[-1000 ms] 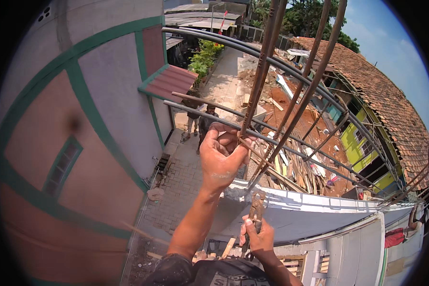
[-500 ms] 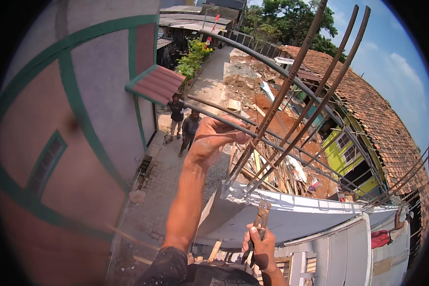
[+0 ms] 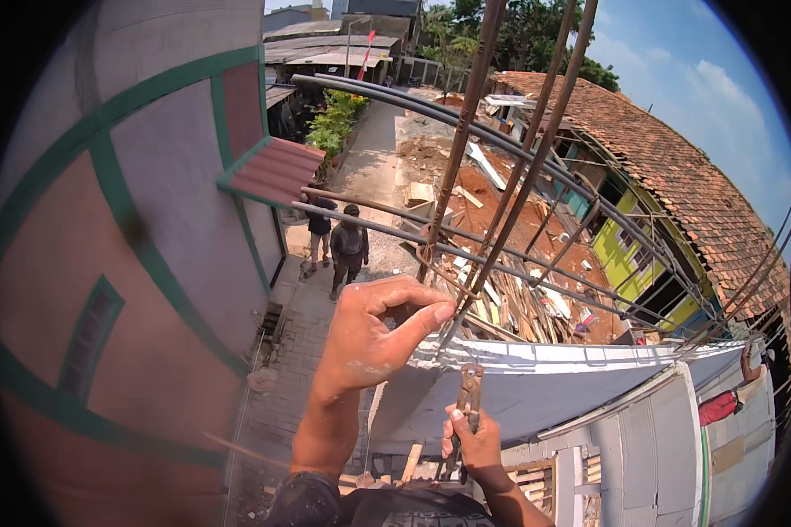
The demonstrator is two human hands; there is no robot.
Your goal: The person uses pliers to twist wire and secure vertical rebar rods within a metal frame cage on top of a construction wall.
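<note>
My left hand [image 3: 382, 334] is raised in front of the rusty upright steel bars [image 3: 463, 132], thumb and forefinger pinched together. Whatever may be between those fingertips is too small to make out. Just above it, a bent tie wire [image 3: 444, 274] loops around an upright and a grey horizontal rebar [image 3: 369, 226]. My right hand [image 3: 478, 446] is lower down, closed around the dark handles of rusty end-cutting pincers [image 3: 470, 386]. Their jaws point upward, apart from the bars.
A white-edged wall top [image 3: 571, 354] runs right from the foot of the bars. Far below, two people stand on a paved alley [image 3: 303, 351] beside a green-trimmed building [image 3: 176, 149]. Rubble and timber [image 3: 514, 303] lie beyond the bars, near a tiled roof [image 3: 642, 149].
My left hand has come down and away from the wire at the bars. My right hand still grips the pincers. The view has shifted, moving the bars leftward in the picture.
</note>
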